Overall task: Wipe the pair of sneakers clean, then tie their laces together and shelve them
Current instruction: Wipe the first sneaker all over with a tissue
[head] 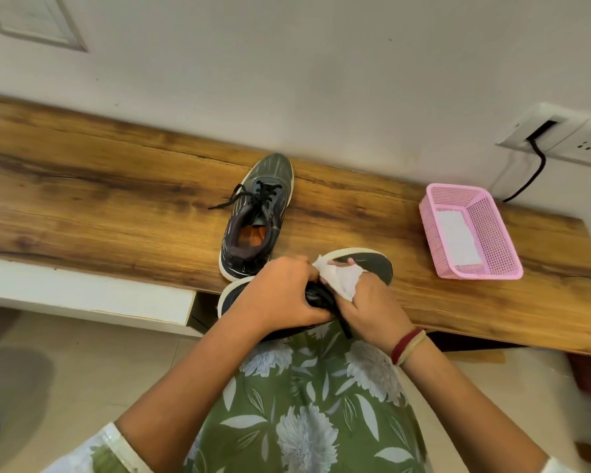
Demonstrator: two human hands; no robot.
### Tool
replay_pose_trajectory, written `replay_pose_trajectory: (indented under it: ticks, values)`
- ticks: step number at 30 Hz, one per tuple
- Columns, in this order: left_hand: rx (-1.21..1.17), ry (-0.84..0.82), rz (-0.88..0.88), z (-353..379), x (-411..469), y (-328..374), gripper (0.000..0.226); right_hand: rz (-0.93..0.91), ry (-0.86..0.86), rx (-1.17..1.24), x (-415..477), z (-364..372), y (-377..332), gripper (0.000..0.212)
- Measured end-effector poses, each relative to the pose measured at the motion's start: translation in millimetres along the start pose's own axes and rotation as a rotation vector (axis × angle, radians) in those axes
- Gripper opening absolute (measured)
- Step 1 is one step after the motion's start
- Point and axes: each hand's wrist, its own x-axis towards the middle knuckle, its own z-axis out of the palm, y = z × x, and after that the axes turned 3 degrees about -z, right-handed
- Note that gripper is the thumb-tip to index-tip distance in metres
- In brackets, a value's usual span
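Far left there's a framed white panel (31, 18) high on the pale wall (287, 63). Below it a long wood-grain top (99, 199) runs across, sitting on a white base (82, 295), with light floor tiles (82, 370) underneath.

Around the middle, one dark sneaker (256, 213) stands upright on the wood with its toe toward the wall and its black laces loose, one end trailing off to the left. Its heel is just beside the second sneaker (372, 264), which is tipped on its side at the near edge of the top, dark sole and white rim facing away from the person.

The left hand (284, 291) has its fingers curled tight round the upper of that tipped shoe, so it's properly gripped. Right next to it, the right hand (372, 302) is bunched round a white wipe (338, 278) and pressing it onto the shoe near the sole edge, with one fingertip poking out over the wipe. A black lace hangs down between the two wrists. There are red and pale bangles (408, 346) on the right wrist, and a green floral dress (314, 404) below.

Further right, well apart from the shoes, a pink mesh basket (492, 233) sits on the wood with a white sheet (456, 238) lying inside. Behind it on the wall is a white socket plate (567, 138) with a black cable (533, 172) dropping from it.
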Motion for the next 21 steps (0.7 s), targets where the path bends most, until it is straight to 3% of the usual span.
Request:
replay_pose_trajectory:
  ticks: [2, 4, 5, 7, 9, 11, 15, 17, 19, 21]
  values:
    - [-0.014, 0.011, 0.004, 1.6, -1.4, -1.3, 0.049, 0.226, 0.164, 0.529, -1.6, -15.0, -10.4, 0.027]
    - [-0.004, 0.026, 0.016, 3.2, -2.1, -1.5, 0.053, 0.491, 0.495, 1.013, -6.9, -34.1, -2.3, 0.021]
    - [0.000, 0.033, 0.019, 3.9, -1.7, -1.5, 0.055, 0.548, 0.681, 1.092, -10.8, -41.5, 4.1, 0.019]
    - [0.020, 0.038, 0.023, 4.5, -0.3, -1.4, 0.063, 0.631, 0.986, 1.027, -20.1, -45.3, 17.2, 0.015]
    - [0.061, 0.022, 0.016, 3.9, 1.2, 0.1, 0.073, 0.762, 1.120, 0.950, -27.9, -39.1, 28.7, 0.028]
    - [0.107, -0.003, 0.015, 4.0, 3.2, 1.4, 0.082, 0.823, 1.089, 0.908, -32.7, -27.7, 37.3, 0.038]
    - [0.146, -0.008, 0.021, 6.0, 6.1, 1.0, 0.088, 0.748, 0.836, 0.872, -22.6, 4.2, 32.9, 0.027]
    - [0.147, 0.006, 0.031, 6.3, 5.4, -0.4, 0.087, 0.717, 0.718, 0.805, -16.5, 24.3, 25.2, 0.042]
    - [0.150, 0.012, 0.042, 6.9, 5.9, -0.5, 0.086, 0.652, 0.687, 0.731, -16.2, 38.2, 24.9, 0.053]
    - [0.156, 0.007, 0.052, 7.8, 6.9, 0.2, 0.085, 0.635, 0.730, 0.726, -15.7, 40.4, 26.2, 0.049]
